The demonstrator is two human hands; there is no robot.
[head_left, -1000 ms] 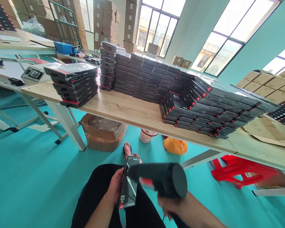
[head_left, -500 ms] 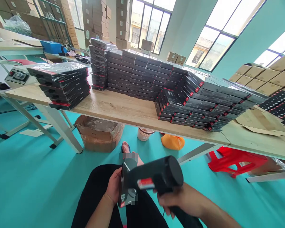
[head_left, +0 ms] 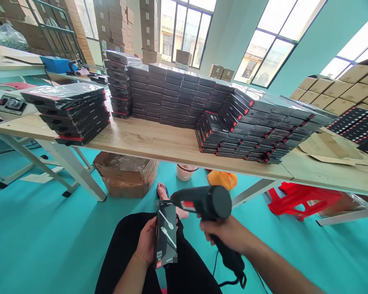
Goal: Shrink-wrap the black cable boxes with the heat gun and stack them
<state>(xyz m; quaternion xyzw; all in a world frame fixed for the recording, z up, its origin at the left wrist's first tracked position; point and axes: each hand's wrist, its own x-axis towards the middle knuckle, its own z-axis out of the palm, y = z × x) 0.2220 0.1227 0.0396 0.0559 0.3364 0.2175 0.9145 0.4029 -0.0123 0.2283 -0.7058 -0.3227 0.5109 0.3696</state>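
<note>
My left hand is closed round the left edge of a slim black box, held upright above my lap. Its front carries a picture of white cable plugs, with a red patch at the bottom corner. My right hand grips the handle of a black heat gun with a red label and a cord hanging below. The gun's nozzle points left, close to the box's top right corner.
Ahead stands a wooden table bearing stacked black boxes and a wrapped pile at its left. Under it are a cardboard carton, a basket, an orange bag and a red stool.
The heat gun and my right hand have moved up, from over the box's middle to near its top. More of the box's front shows. The view has shifted slightly.
</note>
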